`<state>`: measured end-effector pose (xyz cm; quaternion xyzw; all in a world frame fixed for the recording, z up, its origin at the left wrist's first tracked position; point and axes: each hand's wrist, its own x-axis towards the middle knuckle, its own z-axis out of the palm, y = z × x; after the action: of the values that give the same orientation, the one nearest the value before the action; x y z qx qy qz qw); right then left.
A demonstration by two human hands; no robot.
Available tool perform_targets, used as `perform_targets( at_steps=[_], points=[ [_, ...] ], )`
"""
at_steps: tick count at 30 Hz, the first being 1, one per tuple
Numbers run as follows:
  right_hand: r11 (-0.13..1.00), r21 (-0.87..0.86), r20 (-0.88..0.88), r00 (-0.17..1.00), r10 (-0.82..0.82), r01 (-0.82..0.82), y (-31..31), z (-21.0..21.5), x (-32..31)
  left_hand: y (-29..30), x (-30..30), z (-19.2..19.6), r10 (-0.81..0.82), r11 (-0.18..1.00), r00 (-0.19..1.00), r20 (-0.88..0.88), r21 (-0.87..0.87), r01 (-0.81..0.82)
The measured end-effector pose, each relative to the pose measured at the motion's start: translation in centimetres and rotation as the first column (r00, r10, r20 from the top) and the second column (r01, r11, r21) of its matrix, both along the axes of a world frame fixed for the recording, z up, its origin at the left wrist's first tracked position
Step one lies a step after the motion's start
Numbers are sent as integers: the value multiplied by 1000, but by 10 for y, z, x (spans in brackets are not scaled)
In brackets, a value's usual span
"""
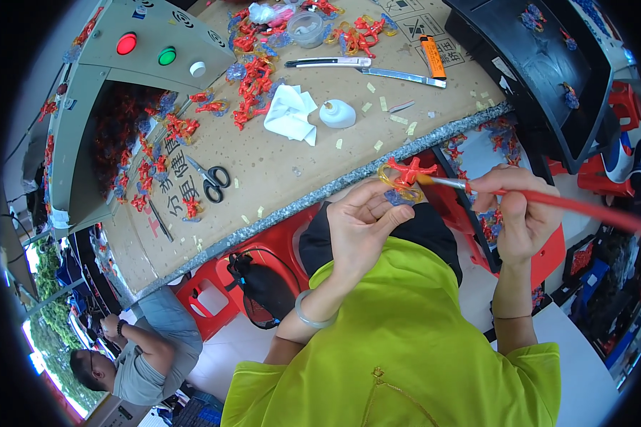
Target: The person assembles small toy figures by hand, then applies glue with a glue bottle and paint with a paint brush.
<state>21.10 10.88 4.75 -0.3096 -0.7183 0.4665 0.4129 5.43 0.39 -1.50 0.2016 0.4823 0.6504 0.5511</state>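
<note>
A small red toy figure (410, 171) with a clear yellow loop and a clear blue base is pinched in the fingertips of my left hand (365, 222). I hold it just off the table's front edge. My right hand (518, 226) is closed round the red handle of a paintbrush (571, 203). The brush's tan bristles meet the figure's right side, and its far handle end is blurred. More red and blue figures (253, 84) lie heaped on the cardboard-covered table (278, 188).
At the left stands a grey machine (85, 53) with figures inside its opening. On the table are scissors (213, 182), a white bottle (337, 114), tissue (290, 114) and a utility knife (404, 76). A black tray (548, 64) is at right. Another person (139, 363) sits at lower left.
</note>
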Motion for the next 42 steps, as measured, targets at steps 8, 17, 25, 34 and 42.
perform_targets(
  at_steps=[8, 17, 25, 34, 42],
  points=[
    [988, 151, 26, 999, 32, -36, 4, -1, 5, 4, 2, 1, -33, 999, 998, 47, 9, 33],
    [952, 136, -308, 925, -223, 275, 6, -34, 91, 18, 15, 4, -212, 975, 946, 245, -6, 220],
    [617, 19, -115, 615, -780, 787, -41, -199, 223, 30, 33, -2, -294, 955, 928, 230, 38, 293],
    [709, 314, 656, 395, -643, 631, -18, -275, 254, 44, 62, 10, -451, 889, 869, 202, 14, 458],
    [735, 408, 569, 479, -668, 541, 28, -301, 267, 53, 76, 5, -462, 878, 800, 384, 67, 474]
  ],
)
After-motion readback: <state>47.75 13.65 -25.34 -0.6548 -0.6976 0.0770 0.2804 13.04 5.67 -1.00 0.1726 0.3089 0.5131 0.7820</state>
